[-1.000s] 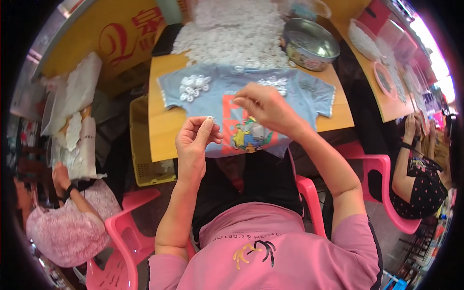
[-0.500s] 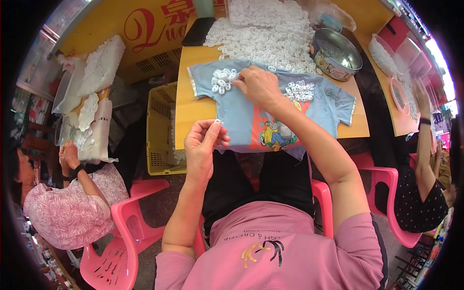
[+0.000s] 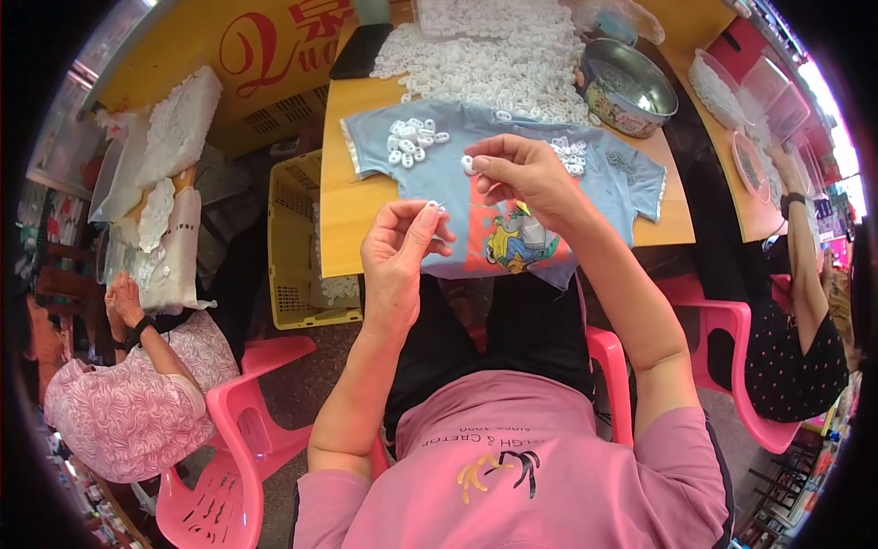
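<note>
— White ring (image 3: pixel 467 165) is pinched between the fingertips of the right hand (image 3: pixel 517 174), just above the light blue shirt (image 3: pixel 512 197) that lies flat on the tabletop (image 3: pixel 352 206). Is the grip good?

— I think yes. The right hand is clamped on it with thumb and forefinger only. The left hand (image 3: pixel 402 247) is lower and nearer to the body, with fingers pressed together on something very small; I cannot tell what it is.

— How to do this step well?

— In my judgement, hold the ring at its edge, so that the hole stays free, and bring both hands close together over the shirt, so a dropped piece falls on cloth and not on the floor.

— What is around?

— A small heap of rings (image 3: pixel 412 142) lies on the shirt's sleeve, another heap (image 3: pixel 569 154) is beside the right hand, and a big pile (image 3: pixel 485 64) is behind. A round metal tin (image 3: pixel 626 87) stands at the right, a yellow crate (image 3: pixel 297 247) is under the tabletop at the left. Other persons sit at both sides on pink chairs, apart from these hands.

— Something in the way?

— Only the loose heaps; a sleeve or wrist can scatter them.
</note>
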Demonstrator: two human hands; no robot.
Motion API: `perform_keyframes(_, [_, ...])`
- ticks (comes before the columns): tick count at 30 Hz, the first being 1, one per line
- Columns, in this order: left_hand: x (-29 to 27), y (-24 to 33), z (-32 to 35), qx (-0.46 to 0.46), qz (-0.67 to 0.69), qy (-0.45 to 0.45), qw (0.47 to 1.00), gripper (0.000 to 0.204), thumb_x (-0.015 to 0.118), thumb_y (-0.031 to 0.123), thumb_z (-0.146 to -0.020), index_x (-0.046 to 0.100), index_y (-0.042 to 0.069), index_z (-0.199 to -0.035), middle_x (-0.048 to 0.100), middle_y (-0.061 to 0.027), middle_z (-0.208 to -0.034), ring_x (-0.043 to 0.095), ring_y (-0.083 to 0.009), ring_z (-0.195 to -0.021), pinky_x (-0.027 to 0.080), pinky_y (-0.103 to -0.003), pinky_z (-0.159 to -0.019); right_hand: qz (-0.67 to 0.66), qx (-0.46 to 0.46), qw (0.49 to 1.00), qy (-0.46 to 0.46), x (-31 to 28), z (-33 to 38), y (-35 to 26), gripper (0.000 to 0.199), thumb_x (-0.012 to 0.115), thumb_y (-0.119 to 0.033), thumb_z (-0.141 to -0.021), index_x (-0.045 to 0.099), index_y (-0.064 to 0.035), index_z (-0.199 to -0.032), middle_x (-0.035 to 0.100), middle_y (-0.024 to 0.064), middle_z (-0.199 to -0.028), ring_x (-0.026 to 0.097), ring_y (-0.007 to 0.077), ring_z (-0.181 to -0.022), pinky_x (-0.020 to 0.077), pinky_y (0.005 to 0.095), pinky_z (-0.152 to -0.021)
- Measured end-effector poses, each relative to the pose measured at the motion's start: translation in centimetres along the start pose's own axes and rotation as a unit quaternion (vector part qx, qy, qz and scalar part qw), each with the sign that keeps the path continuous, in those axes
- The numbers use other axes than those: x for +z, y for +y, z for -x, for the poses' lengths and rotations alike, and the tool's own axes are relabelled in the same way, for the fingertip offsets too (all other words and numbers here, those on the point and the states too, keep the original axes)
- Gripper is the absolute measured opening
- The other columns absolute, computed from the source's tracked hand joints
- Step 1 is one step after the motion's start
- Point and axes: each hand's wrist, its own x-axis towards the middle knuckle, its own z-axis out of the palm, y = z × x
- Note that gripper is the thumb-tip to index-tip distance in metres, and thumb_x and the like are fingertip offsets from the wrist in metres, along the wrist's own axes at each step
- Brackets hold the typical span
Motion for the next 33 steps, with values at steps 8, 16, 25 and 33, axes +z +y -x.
perform_keyframes(8, [3.7, -1.2, 0.0, 0.071, -0.008, -0.071, 0.995, 0.011, 0.06, 0.008, -0.094, 0.061, 0.003, -0.103, 0.052, -0.0157, -0.132, 0.057, -0.0189, -0.11, 0.046, -0.034, -0.094, -0.189, 0.014, 0.982, 0.014, -0.7, 5.1, -1.2, 0.027, 0.065, -0.016, -0.092, 0.062, -0.0005, -0.114, 0.064, 0.0044, -0.093, 0.061, 0.0078, -0.075, 0.0554, 0.0256, -0.067])
perform_keyframes(16, [5.0, -2.2, 0.8, 0.091, -0.035, -0.105, 0.99, 0.01, 0.06, 0.005, -0.094, 0.061, 0.003, -0.103, 0.051, -0.0161, -0.135, 0.05, -0.0235, -0.123, 0.04, -0.037, -0.103, -0.131, -0.064, 0.989, 0.017, -0.4, 7.1, -0.7, 0.03, 0.062, -0.016, -0.095, 0.06, 0.0009, -0.119, 0.061, 0.0027, -0.092, 0.059, 0.0077, -0.075, 0.054, 0.0254, -0.065])
perform_keyframes(25, [5.6, -1.8, 1.5, 0.04, 0.021, -0.107, 0.993, 0.012, 0.059, 0.005, -0.094, 0.059, 0.002, -0.106, 0.055, -0.0154, -0.131, 0.053, -0.0221, -0.121, 0.04, -0.037, -0.104, 0.125, -0.242, 0.957, 0.097, -0.4, 7.1, 0.3, 0.023, 0.064, -0.009, -0.093, 0.064, 0.0007, -0.113, 0.063, 0.0037, -0.089, 0.058, 0.006, -0.071, 0.0488, 0.021, -0.062])
perform_keyframes(33, [5.9, -2.0, 1.8, 0.053, 0.025, -0.096, 0.994, 0.01, 0.058, 0.007, -0.096, 0.058, 0.001, -0.103, 0.058, -0.0167, -0.127, 0.057, -0.0198, -0.114, 0.044, -0.034, -0.1, 0.059, -0.191, 0.971, 0.132, -0.3, 8.5, -0.2, 0.016, 0.065, -0.01, -0.092, 0.063, 0.0015, -0.103, 0.063, 0.001, -0.082, 0.058, 0.0055, -0.072, 0.048, 0.02, -0.063])
